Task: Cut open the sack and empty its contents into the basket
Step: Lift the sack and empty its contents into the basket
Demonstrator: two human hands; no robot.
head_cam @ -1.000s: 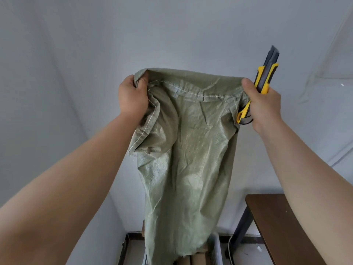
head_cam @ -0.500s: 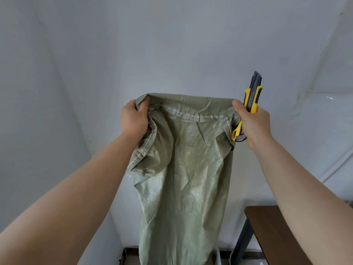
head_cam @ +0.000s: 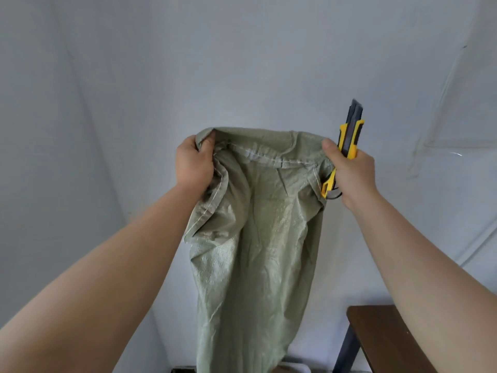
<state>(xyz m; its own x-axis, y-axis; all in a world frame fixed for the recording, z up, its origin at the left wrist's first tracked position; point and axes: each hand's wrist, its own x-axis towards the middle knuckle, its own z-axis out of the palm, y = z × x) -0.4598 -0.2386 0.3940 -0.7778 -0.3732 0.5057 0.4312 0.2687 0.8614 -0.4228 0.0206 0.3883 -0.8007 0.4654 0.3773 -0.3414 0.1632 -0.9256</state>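
Two bare forearms are stretched forward and upward. One corner of the green woven sack (head_cam: 258,238) is gripped by the left hand (head_cam: 192,164), whose fingers are curled round the bunched fabric at the stitched end. The opposite corner is pinched under the thumb of the right hand (head_cam: 352,173), in which a yellow-and-black utility knife (head_cam: 349,135) is also clasped, tip upward. The sack is held aloft between the hands and hangs limp, its lower end cut off by the frame's bottom edge. A dark wooden tabletop (head_cam: 390,337) is seen at lower right, and a grey wall (head_cam: 242,63) behind.
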